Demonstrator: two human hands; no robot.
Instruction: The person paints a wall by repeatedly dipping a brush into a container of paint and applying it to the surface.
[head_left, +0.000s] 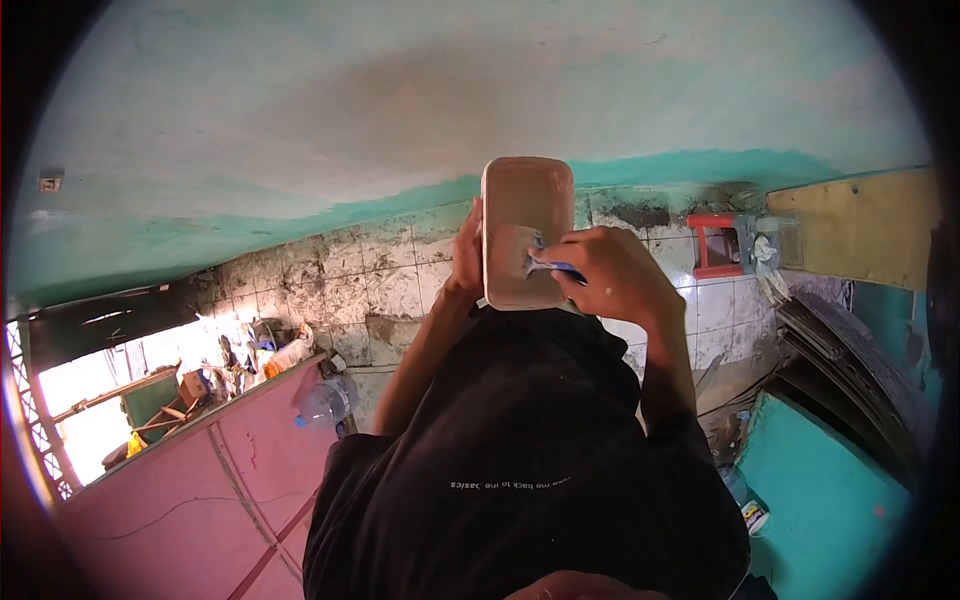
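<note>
My left hand (466, 250) is closed on the left side of a rectangular plastic tub (487, 225), held up in front of my chest. Some of its fingers are hidden by the tub. Inside lies a smooth pinkish-brown mass, with a paler, disturbed patch near the middle. My right hand (612, 275) pinches a small blue-and-white handled tool (556, 266) over the tub. The tool's working end meets the paler patch; it is too small to tell whether it is a brush or a scraper.
Ahead stands a pale green wall (400, 110) above a dirty tiled floor (340, 265). A red frame (716, 270) and stacked dark sheets (845, 350) are on the right. A pink panel (190, 500) and a clear plastic bottle (322, 403) are on the left.
</note>
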